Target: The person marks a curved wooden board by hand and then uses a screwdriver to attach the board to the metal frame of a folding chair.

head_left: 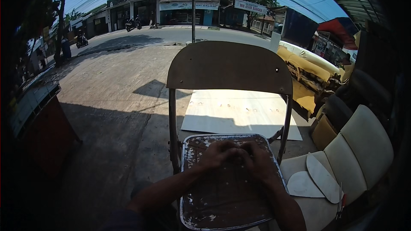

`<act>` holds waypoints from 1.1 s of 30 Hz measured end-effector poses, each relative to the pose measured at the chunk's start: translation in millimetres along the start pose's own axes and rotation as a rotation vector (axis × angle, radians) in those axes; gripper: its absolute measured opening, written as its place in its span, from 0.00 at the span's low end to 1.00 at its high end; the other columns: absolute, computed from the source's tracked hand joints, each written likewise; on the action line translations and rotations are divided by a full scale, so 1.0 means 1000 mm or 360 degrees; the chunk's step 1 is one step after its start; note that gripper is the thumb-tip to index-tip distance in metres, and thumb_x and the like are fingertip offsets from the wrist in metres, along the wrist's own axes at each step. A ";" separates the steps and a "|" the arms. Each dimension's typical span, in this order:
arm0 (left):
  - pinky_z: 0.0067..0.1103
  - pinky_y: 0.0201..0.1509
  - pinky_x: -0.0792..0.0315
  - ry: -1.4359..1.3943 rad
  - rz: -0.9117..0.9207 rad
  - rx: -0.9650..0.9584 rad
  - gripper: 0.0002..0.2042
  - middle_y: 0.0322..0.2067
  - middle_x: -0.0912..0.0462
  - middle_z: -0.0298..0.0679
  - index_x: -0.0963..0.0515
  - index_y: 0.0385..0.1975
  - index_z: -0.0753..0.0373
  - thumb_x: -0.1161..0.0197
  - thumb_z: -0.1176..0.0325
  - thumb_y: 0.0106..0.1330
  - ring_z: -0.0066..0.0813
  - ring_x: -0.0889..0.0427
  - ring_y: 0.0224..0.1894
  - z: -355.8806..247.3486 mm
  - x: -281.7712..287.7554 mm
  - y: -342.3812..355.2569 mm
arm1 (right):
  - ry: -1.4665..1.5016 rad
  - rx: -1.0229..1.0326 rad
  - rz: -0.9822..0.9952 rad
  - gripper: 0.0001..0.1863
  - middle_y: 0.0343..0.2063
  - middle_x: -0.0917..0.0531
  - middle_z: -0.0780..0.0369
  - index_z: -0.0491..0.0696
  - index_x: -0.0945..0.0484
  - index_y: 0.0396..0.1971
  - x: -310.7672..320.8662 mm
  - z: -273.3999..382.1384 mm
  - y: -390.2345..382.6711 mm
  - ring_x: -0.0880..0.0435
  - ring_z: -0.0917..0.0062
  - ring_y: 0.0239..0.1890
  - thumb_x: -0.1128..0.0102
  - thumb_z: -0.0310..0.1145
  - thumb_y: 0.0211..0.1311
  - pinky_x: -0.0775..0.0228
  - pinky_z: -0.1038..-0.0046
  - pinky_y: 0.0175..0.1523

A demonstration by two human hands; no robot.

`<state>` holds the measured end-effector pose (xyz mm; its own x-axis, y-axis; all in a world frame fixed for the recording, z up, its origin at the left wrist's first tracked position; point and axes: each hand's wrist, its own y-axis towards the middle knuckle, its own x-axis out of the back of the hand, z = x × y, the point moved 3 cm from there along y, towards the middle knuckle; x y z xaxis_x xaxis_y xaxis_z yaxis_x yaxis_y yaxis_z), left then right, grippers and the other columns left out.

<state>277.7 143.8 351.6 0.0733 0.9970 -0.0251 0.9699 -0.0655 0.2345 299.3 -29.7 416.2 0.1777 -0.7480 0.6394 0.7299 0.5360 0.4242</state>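
L hand (219, 154) + R hand (255, 158) together over far half of worn brown seat (224, 196); can't tell if pinching anything. Backrest (227, 66) upright, far side; white sheet (239, 107) beyond. Near right: cream chair (361, 149) w/ 2 white cutouts (324, 179).

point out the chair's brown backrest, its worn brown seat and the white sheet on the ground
Brown backrest (229, 67): head view, middle of its front face.
Worn brown seat (226, 194): head view, bare surface between the forearms.
White sheet (237, 110): head view, its sunlit part.
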 end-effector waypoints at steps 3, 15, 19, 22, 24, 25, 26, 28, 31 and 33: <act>0.23 0.48 0.19 0.0034 0.0003 -0.0052 0.10 0.38 0.13 0.41 0.19 0.46 0.69 0.38 0.68 0.74 0.26 0.13 0.41 -0.006 -0.008 0.002 | -0.0117 -0.0108 0.0063 0.09 0.32 0.15 0.51 0.44 0.21 0.41 0.003 -0.010 -0.002 0.13 0.54 0.36 0.40 0.35 0.70 0.23 0.59 0.39; 0.24 0.45 0.19 -0.0327 0.0084 0.0427 0.17 0.37 0.12 0.41 0.19 0.49 0.70 0.39 0.60 0.76 0.27 0.12 0.39 0.018 0.007 0.001 | 0.0106 0.0433 0.0098 0.08 0.36 0.16 0.53 0.44 0.22 0.43 -0.008 -0.032 0.001 0.13 0.60 0.39 0.37 0.27 0.66 0.23 0.64 0.42; 0.24 0.48 0.21 -0.0229 0.0173 0.0372 0.18 0.38 0.12 0.40 0.19 0.50 0.70 0.38 0.59 0.75 0.27 0.13 0.40 0.007 0.003 -0.002 | 0.0178 0.0154 0.0196 0.10 0.36 0.15 0.52 0.44 0.20 0.45 0.001 -0.027 0.001 0.12 0.57 0.40 0.37 0.30 0.67 0.21 0.61 0.44; 0.24 0.50 0.22 -0.0237 0.0167 0.0373 0.18 0.39 0.12 0.40 0.19 0.50 0.70 0.38 0.59 0.75 0.26 0.13 0.41 0.008 0.005 -0.002 | 0.0250 0.0171 0.0164 0.10 0.36 0.15 0.52 0.44 0.20 0.44 -0.002 -0.028 0.000 0.12 0.57 0.40 0.36 0.30 0.66 0.21 0.62 0.44; 0.24 0.50 0.22 -0.0287 0.0155 0.0391 0.18 0.39 0.12 0.41 0.19 0.50 0.71 0.37 0.59 0.74 0.26 0.13 0.41 0.012 0.005 -0.001 | 0.0261 0.0290 0.0091 0.09 0.37 0.15 0.52 0.44 0.19 0.44 -0.003 -0.029 0.000 0.13 0.57 0.40 0.35 0.30 0.66 0.21 0.62 0.44; 0.24 0.50 0.22 -0.0319 0.0160 0.0394 0.18 0.39 0.12 0.41 0.19 0.51 0.71 0.37 0.59 0.74 0.27 0.13 0.41 0.014 0.006 -0.001 | 0.0238 0.0355 0.0052 0.09 0.37 0.15 0.52 0.44 0.19 0.43 -0.003 -0.028 0.001 0.13 0.58 0.40 0.35 0.29 0.66 0.21 0.62 0.44; 0.24 0.50 0.22 -0.0352 0.0166 0.0396 0.18 0.40 0.12 0.41 0.19 0.51 0.71 0.37 0.60 0.74 0.27 0.13 0.41 0.013 0.005 -0.001 | 0.0215 0.0420 0.0011 0.09 0.37 0.15 0.52 0.44 0.19 0.43 -0.002 -0.027 0.001 0.13 0.58 0.40 0.35 0.29 0.66 0.21 0.62 0.44; 0.25 0.49 0.21 0.0017 0.0056 0.0331 0.18 0.39 0.12 0.41 0.19 0.50 0.71 0.36 0.60 0.73 0.27 0.13 0.40 0.002 0.005 0.006 | 0.0119 0.0448 -0.0098 0.08 0.38 0.16 0.52 0.43 0.19 0.43 0.009 -0.027 0.003 0.13 0.58 0.41 0.36 0.28 0.65 0.21 0.63 0.43; 0.25 0.43 0.19 0.0390 -0.0023 0.0003 0.13 0.33 0.15 0.40 0.20 0.43 0.71 0.32 0.65 0.70 0.26 0.14 0.36 -0.034 0.005 0.054 | 0.0138 0.0337 -0.0395 0.08 0.37 0.15 0.54 0.42 0.19 0.43 0.031 -0.033 0.010 0.12 0.64 0.39 0.37 0.25 0.66 0.20 0.67 0.40; 0.23 0.39 0.19 0.0672 -0.0092 -0.0390 0.10 0.31 0.15 0.40 0.20 0.42 0.69 0.31 0.69 0.69 0.24 0.14 0.33 -0.073 -0.016 0.110 | 0.0184 0.0243 -0.0622 0.08 0.37 0.15 0.55 0.41 0.19 0.44 0.046 -0.063 0.004 0.12 0.68 0.37 0.37 0.24 0.66 0.19 0.68 0.37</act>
<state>365.8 124.0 448.9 -0.1289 0.9317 0.3395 0.8827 -0.0482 0.4675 351.7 -86.4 407.1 -0.0132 -0.9404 0.3397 0.6525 0.2493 0.7155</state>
